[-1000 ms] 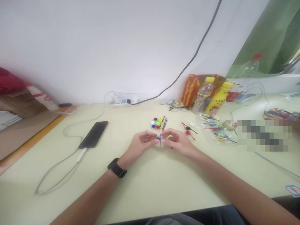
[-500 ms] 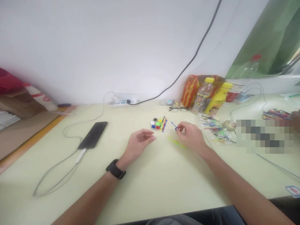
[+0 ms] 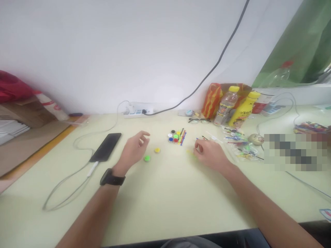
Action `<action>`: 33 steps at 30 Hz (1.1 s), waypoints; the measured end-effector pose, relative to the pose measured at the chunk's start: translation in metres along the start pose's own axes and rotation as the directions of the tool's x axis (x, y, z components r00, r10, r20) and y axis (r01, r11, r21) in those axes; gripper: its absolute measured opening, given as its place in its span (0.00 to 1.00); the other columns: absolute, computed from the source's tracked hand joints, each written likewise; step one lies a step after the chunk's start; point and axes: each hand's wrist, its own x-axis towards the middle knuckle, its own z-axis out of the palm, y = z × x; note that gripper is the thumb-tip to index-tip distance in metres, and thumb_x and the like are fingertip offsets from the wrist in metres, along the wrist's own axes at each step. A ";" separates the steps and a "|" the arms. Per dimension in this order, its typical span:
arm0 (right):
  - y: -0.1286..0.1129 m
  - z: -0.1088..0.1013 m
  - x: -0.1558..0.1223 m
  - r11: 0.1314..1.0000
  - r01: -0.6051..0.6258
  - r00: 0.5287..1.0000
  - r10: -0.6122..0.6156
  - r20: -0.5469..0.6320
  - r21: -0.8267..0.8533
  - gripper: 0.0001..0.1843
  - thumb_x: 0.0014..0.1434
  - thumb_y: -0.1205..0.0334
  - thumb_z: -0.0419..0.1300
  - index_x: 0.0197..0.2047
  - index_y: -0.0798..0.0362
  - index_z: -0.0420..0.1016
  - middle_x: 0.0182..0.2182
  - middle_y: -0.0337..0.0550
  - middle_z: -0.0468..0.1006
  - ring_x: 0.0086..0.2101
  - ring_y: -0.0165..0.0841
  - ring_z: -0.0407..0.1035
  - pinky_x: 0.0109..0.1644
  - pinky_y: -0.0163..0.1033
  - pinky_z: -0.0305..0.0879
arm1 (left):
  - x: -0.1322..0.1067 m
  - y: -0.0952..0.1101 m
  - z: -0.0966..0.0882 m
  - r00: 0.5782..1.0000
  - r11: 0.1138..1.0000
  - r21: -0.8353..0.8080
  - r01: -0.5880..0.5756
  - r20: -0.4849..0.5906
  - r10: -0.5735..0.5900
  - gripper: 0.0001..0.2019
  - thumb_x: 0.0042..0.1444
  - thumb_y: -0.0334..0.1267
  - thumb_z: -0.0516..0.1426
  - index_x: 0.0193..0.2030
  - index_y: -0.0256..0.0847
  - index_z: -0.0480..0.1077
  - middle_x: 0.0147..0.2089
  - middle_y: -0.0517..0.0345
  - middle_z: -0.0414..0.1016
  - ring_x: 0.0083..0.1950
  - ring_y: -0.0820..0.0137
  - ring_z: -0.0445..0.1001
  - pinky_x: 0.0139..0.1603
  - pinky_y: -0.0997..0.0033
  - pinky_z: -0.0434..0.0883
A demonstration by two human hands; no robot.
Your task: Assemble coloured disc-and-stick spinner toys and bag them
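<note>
My left hand (image 3: 133,150), with a black watch on its wrist, hovers over the table's left middle, fingers loosely bent and apart. Nothing shows in it. To its right lie a yellow disc (image 3: 157,150) and a green disc (image 3: 147,158). On the right, the fingers of my right hand (image 3: 213,155) are curled together low over a yellow-green stick (image 3: 190,153). Blue and dark stick ends show past its knuckles; what the fingertips hold is hidden. Between the hands is a cluster of coloured discs (image 3: 176,136) beside a row of thin coloured sticks (image 3: 182,137).
A black phone (image 3: 106,147) on a cable lies at left. Behind are a power strip (image 3: 138,113), glasses (image 3: 199,120) and two yellow-capped bottles (image 3: 224,108) (image 3: 243,112). Clear bags of small parts (image 3: 245,151) lie at right, near a blurred patch.
My left hand has moved left, and the yellow and green discs now show beside it. My right hand has turned downward; the blue stick it pinched is now mostly hidden.
</note>
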 end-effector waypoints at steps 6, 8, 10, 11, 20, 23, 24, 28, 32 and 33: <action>-0.008 -0.003 -0.006 0.999 -0.042 0.994 0.042 0.104 -0.010 0.05 0.55 0.60 0.62 0.30 0.50 0.71 0.28 0.40 0.79 0.33 0.37 0.70 0.33 0.38 0.49 | -0.007 -0.002 0.012 0.954 0.979 0.136 -0.154 0.279 0.111 0.16 0.60 0.55 0.60 0.44 0.46 0.78 0.42 0.55 0.80 0.39 0.62 0.75 0.38 0.66 0.68; -0.009 -0.004 -0.007 1.000 -0.028 0.991 0.028 0.132 -0.003 0.05 0.54 0.62 0.62 0.29 0.50 0.71 0.28 0.41 0.79 0.32 0.37 0.70 0.33 0.38 0.49 | -0.008 -0.003 0.017 0.950 0.974 0.106 -0.199 0.267 0.165 0.15 0.61 0.53 0.60 0.43 0.45 0.78 0.44 0.52 0.80 0.42 0.61 0.76 0.40 0.65 0.69; -0.009 -0.005 -0.007 1.000 -0.001 0.990 0.001 0.144 0.005 0.05 0.54 0.66 0.62 0.28 0.50 0.70 0.28 0.41 0.78 0.30 0.36 0.69 0.32 0.38 0.48 | -0.008 -0.002 0.021 0.957 0.977 0.056 -0.206 0.218 0.189 0.14 0.62 0.52 0.60 0.44 0.44 0.77 0.45 0.52 0.80 0.42 0.61 0.75 0.41 0.64 0.70; -0.009 -0.005 -0.008 1.000 0.012 0.990 -0.013 0.144 0.005 0.05 0.54 0.67 0.61 0.28 0.50 0.70 0.28 0.42 0.78 0.29 0.35 0.68 0.32 0.38 0.47 | -0.009 0.000 0.023 0.963 0.979 0.020 -0.202 0.188 0.194 0.15 0.61 0.52 0.61 0.44 0.44 0.77 0.45 0.52 0.80 0.42 0.61 0.75 0.42 0.64 0.70; -0.004 -0.001 -0.007 0.990 0.080 0.993 -0.089 0.073 0.116 0.07 0.63 0.70 0.56 0.33 0.50 0.67 0.33 0.41 0.78 0.31 0.33 0.67 0.33 0.38 0.48 | -0.024 0.030 0.040 0.962 0.860 -0.509 -0.034 0.217 0.167 0.14 0.59 0.47 0.66 0.44 0.42 0.71 0.40 0.56 0.77 0.37 0.69 0.76 0.42 0.68 0.75; -0.005 0.000 -0.006 0.956 0.097 0.993 -0.110 0.031 0.276 0.06 0.67 0.67 0.53 0.36 0.50 0.63 0.31 0.39 0.75 0.30 0.33 0.66 0.34 0.38 0.51 | -0.030 0.037 0.045 0.947 0.816 -0.575 0.064 0.294 0.132 0.14 0.60 0.46 0.65 0.48 0.42 0.73 0.43 0.56 0.76 0.39 0.69 0.77 0.44 0.68 0.75; -0.006 0.000 -0.006 0.935 0.104 0.993 -0.119 0.023 0.338 0.07 0.68 0.66 0.51 0.36 0.49 0.62 0.30 0.38 0.74 0.30 0.33 0.66 0.34 0.38 0.52 | -0.031 0.038 0.046 0.939 0.802 -0.590 0.096 0.322 0.125 0.14 0.60 0.46 0.65 0.48 0.42 0.73 0.43 0.56 0.76 0.40 0.69 0.77 0.44 0.69 0.75; -0.012 0.001 -0.007 0.844 0.153 0.986 -0.169 -0.017 0.513 0.07 0.71 0.62 0.48 0.37 0.48 0.57 0.31 0.37 0.71 0.31 0.33 0.65 0.34 0.38 0.56 | -0.035 0.043 0.051 0.910 0.737 -0.646 0.199 0.401 0.107 0.16 0.59 0.47 0.66 0.48 0.42 0.73 0.40 0.56 0.77 0.40 0.67 0.78 0.44 0.67 0.76; -0.017 0.007 -0.009 0.793 0.126 0.987 -0.161 0.006 0.596 0.07 0.71 0.60 0.48 0.38 0.48 0.57 0.31 0.35 0.67 0.30 0.33 0.63 0.34 0.38 0.57 | -0.036 0.046 0.053 0.909 0.682 -0.687 0.250 0.410 0.080 0.16 0.59 0.49 0.66 0.47 0.41 0.74 0.43 0.55 0.77 0.40 0.67 0.80 0.47 0.64 0.77; -0.018 0.008 -0.009 0.772 0.110 0.987 -0.159 0.023 0.626 0.06 0.71 0.59 0.50 0.39 0.47 0.58 0.31 0.35 0.66 0.30 0.33 0.62 0.34 0.38 0.57 | -0.036 0.047 0.054 0.911 0.677 -0.691 0.253 0.406 0.074 0.16 0.59 0.49 0.66 0.47 0.41 0.75 0.44 0.54 0.77 0.40 0.67 0.80 0.47 0.64 0.78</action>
